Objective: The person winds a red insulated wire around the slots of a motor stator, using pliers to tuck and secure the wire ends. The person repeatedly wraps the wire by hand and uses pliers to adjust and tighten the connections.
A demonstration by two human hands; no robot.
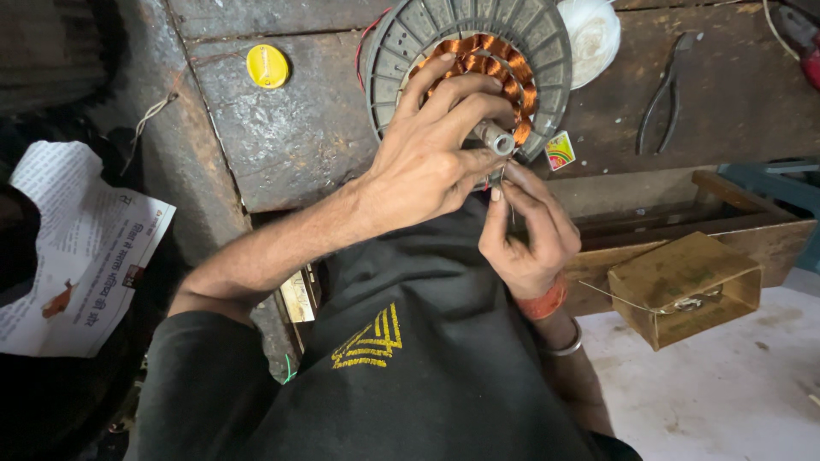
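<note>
STATOR [468, 51] on desk [290, 137] edge, copper coils wound all round | LEFT hand [431, 154] grip clasps shaft [495, 137] | RIGHT hand [525, 230] grip pinches thin wire [504, 175] below shaft | leads apparently unfinished | pliers [666, 94] idle

Copper-orange coil [504, 68] in grey stator [410, 51]; yellow lid [267, 66]; blk shirt [427, 367] w/ yellow stripes.

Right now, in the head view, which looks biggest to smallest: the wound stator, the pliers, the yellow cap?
1. Wound stator
2. Pliers
3. Yellow cap
All lie on the same bench, so the order seems reliable.
</note>
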